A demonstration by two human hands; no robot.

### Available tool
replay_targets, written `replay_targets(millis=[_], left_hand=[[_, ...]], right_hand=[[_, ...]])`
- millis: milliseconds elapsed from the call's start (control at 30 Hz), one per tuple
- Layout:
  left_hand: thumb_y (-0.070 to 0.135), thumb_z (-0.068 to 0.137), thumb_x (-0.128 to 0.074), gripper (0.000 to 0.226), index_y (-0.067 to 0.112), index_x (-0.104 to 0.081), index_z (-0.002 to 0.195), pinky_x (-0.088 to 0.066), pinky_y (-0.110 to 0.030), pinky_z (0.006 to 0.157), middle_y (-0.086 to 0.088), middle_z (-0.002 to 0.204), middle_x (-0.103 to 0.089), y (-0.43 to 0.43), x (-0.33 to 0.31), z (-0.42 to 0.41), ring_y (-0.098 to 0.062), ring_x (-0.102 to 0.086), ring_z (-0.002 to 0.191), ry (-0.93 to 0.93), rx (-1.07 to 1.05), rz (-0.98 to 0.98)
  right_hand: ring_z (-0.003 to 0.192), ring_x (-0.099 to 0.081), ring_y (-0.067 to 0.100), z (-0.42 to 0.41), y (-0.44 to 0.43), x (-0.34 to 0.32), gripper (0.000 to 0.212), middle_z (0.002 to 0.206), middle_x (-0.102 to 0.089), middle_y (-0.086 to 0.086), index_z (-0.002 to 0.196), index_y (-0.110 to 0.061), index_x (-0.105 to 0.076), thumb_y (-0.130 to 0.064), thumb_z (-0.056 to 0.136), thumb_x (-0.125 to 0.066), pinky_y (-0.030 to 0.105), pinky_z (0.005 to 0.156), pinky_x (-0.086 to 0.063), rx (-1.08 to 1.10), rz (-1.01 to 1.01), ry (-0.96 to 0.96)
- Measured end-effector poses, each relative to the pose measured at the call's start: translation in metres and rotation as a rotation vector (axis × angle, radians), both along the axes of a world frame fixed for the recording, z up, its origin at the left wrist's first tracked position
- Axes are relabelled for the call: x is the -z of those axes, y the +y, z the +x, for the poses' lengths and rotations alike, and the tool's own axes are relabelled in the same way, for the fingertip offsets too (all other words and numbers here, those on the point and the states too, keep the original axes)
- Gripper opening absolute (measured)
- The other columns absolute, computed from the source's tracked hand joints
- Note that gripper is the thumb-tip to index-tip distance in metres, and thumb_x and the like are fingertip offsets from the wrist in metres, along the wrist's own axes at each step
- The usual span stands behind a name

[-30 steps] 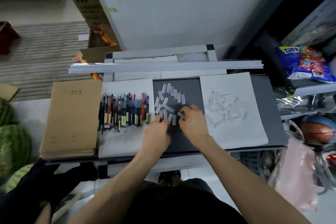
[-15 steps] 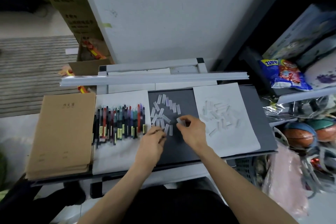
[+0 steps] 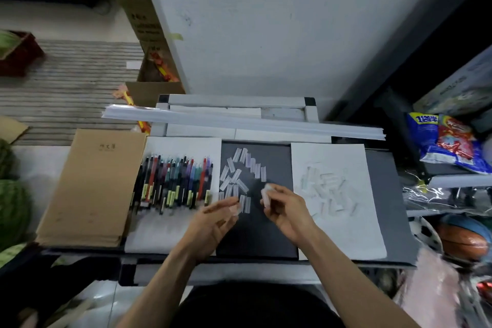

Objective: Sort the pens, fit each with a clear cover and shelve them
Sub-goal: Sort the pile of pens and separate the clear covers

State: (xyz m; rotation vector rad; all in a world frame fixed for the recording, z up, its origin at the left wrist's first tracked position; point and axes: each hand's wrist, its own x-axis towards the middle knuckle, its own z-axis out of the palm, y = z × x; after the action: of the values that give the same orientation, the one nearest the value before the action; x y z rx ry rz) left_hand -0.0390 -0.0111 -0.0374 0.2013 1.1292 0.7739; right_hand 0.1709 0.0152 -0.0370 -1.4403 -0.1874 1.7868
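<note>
A row of coloured pens (image 3: 174, 184) lies side by side on a white sheet (image 3: 165, 231) at the left of the dark work surface. Several clear covers (image 3: 239, 176) are spread on the dark mat (image 3: 269, 224) in the middle. A second heap of clear covers (image 3: 327, 186) rests on the white sheet (image 3: 346, 237) at the right. My right hand (image 3: 285, 208) pinches one clear cover (image 3: 266, 193) just above the mat. My left hand (image 3: 213, 224) hovers near the lower covers with fingers spread; it is blurred.
A stack of brown notebooks (image 3: 93, 189) lies left of the pens. Long white strips (image 3: 239, 121) cross the back edge. Snack bags (image 3: 447, 138) and a basketball (image 3: 463, 237) sit on shelves at the right. Watermelons (image 3: 12, 208) are on the floor at the left.
My right hand has lifted a clear cover off the mat. My left hand has drawn back from the covers and opened. The camera has tilted up a little.
</note>
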Motion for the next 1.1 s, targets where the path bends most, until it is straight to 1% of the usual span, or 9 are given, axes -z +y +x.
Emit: replay_targets(millis=[200, 333, 433, 500, 567, 667, 833, 967, 1100], left_hand=[[0.001, 0.082, -0.057, 0.038, -0.014, -0.062, 0.116, -0.046, -0.032, 0.108, -0.023, 0.110, -0.066, 0.004, -0.020, 0.023, -0.025, -0.060, 0.107, -0.286, -0.318, -0.084], [0.012, 0.093, -0.052, 0.017, 0.003, -0.065, 0.099, -0.042, -0.024, 0.058, -0.008, 0.087, -0.057, 0.008, -0.009, 0.023, -0.014, -0.047, 0.063, -0.424, -0.317, -0.080], [0.023, 0.096, -0.054, 0.023, 0.012, -0.062, 0.078, -0.030, -0.023, 0.042, -0.002, 0.070, -0.054, 0.010, -0.007, 0.029, -0.011, -0.037, 0.046, -0.413, -0.318, -0.103], [0.028, 0.098, -0.055, 0.028, 0.014, -0.057, 0.074, -0.025, -0.021, 0.037, -0.001, 0.066, -0.054, 0.010, -0.007, 0.034, -0.010, -0.036, 0.042, -0.277, -0.296, -0.108], [0.033, 0.102, -0.057, 0.030, 0.014, -0.057, 0.079, -0.026, -0.020, 0.039, -0.004, 0.070, -0.058, 0.005, -0.003, 0.038, -0.011, -0.041, 0.045, -0.058, -0.247, -0.090], [0.039, 0.102, -0.061, 0.037, 0.006, -0.070, 0.088, -0.041, -0.021, 0.047, -0.011, 0.081, -0.071, -0.006, -0.001, 0.034, -0.015, -0.053, 0.057, 0.179, -0.195, -0.051], [0.022, 0.101, -0.061, 0.033, -0.003, -0.070, 0.121, -0.056, -0.022, 0.061, -0.016, 0.092, -0.073, -0.019, -0.001, 0.016, -0.019, -0.065, 0.072, 0.084, -0.238, 0.008], [0.013, 0.100, -0.063, 0.025, -0.003, -0.072, 0.116, -0.061, -0.028, 0.073, -0.018, 0.097, -0.075, -0.018, 0.001, 0.011, -0.023, -0.071, 0.081, 0.133, -0.250, -0.046], [0.025, 0.097, -0.072, 0.029, -0.003, -0.075, 0.105, -0.054, -0.030, 0.068, -0.015, 0.088, -0.076, -0.014, 0.003, 0.010, -0.021, -0.068, 0.074, 0.251, -0.196, -0.056]], right_hand=[[0.068, -0.052, 0.020, 0.011, 0.008, -0.004, 0.013, 0.092, -0.061, 0.015, 0.101, -0.006, -0.065, 0.002, 0.091, -0.060, 0.023, 0.051, -0.044, 0.056, -0.102, 0.316], [0.064, -0.044, 0.019, 0.011, 0.011, -0.006, 0.017, 0.088, -0.056, 0.013, 0.093, -0.006, -0.066, -0.002, 0.083, -0.053, 0.023, 0.052, -0.037, 0.022, -0.066, 0.412], [0.063, -0.040, 0.017, 0.011, 0.010, -0.011, 0.013, 0.088, -0.055, 0.010, 0.087, -0.009, -0.065, -0.017, 0.085, -0.055, 0.023, 0.051, -0.029, -0.061, -0.046, 0.419], [0.062, -0.035, 0.015, 0.012, 0.008, -0.010, 0.027, 0.081, -0.053, 0.005, 0.080, -0.014, -0.061, -0.037, 0.095, -0.059, 0.021, 0.050, -0.021, -0.107, -0.063, 0.385], [0.059, -0.031, 0.012, 0.010, 0.005, -0.009, 0.049, 0.071, -0.046, 0.000, 0.069, -0.020, -0.053, -0.058, 0.099, -0.056, 0.020, 0.048, -0.017, -0.169, -0.086, 0.266], [0.056, -0.031, 0.013, 0.005, -0.002, -0.004, 0.058, 0.063, -0.036, 0.000, 0.061, -0.022, -0.041, -0.066, 0.098, -0.051, 0.021, 0.045, -0.017, -0.215, -0.141, 0.147], [0.053, -0.034, 0.012, -0.003, -0.010, -0.002, 0.038, 0.062, -0.041, 0.000, 0.066, -0.021, -0.045, -0.041, 0.095, -0.060, 0.019, 0.043, -0.021, -0.225, -0.187, 0.200], [0.056, -0.040, 0.013, -0.011, -0.017, -0.007, 0.009, 0.077, -0.055, 0.003, 0.077, -0.013, -0.058, -0.019, 0.082, -0.063, 0.019, 0.046, -0.034, -0.087, -0.167, 0.356], [0.061, -0.048, 0.015, -0.019, -0.019, -0.011, 0.039, 0.073, -0.055, 0.004, 0.065, -0.014, -0.052, -0.037, 0.092, -0.068, 0.020, 0.048, -0.036, -0.075, -0.151, 0.339]])
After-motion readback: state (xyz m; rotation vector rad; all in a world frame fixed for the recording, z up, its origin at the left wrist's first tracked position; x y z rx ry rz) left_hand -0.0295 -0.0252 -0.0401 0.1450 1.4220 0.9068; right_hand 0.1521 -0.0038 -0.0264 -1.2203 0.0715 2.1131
